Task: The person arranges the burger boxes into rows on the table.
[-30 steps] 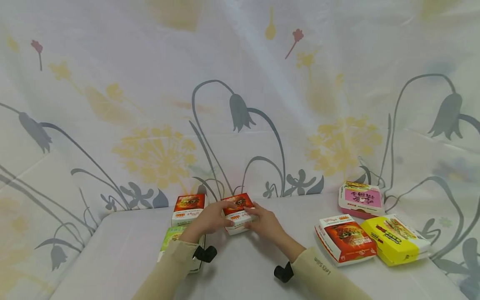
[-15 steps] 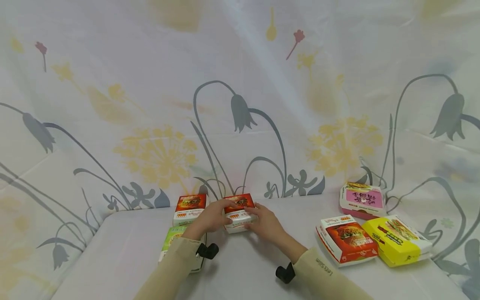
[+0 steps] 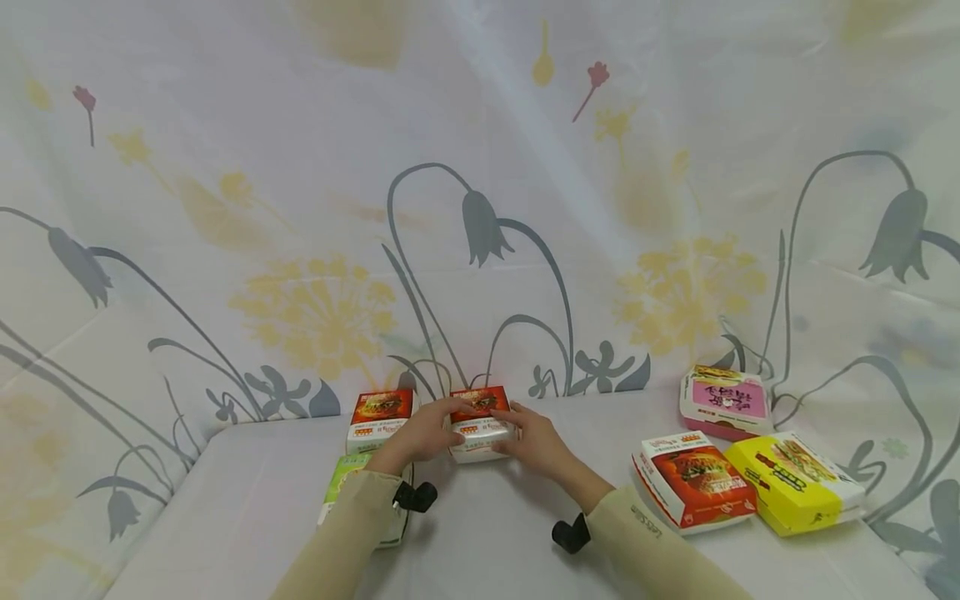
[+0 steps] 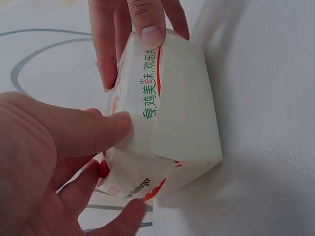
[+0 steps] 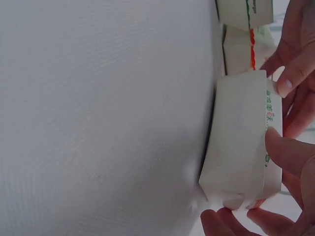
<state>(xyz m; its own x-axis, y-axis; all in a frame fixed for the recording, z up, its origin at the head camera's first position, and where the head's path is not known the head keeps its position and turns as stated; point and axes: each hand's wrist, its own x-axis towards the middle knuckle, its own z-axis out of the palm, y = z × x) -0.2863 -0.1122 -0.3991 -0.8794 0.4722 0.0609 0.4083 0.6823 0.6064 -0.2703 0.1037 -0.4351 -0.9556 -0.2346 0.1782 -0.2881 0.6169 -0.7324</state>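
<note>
- Two hands grip one small red-and-white cardboard burger box (image 3: 480,423) at the back middle of the white cloth-covered table (image 3: 247,492): the left hand (image 3: 422,434) has thumb and fingers curled round its left side, and the right hand (image 3: 534,440) pinches its right side.
- Squeezing too hard could buckle the thin cardboard walls, which look soft in the left wrist view.
- One matching red-and-white burger box (image 3: 381,418) sits just beside the left hand; a sideways shift could knock it askew.
- Beneath the left forearm lies a green-and-white carton (image 3: 347,483), which the sleeve could drag along.
</note>
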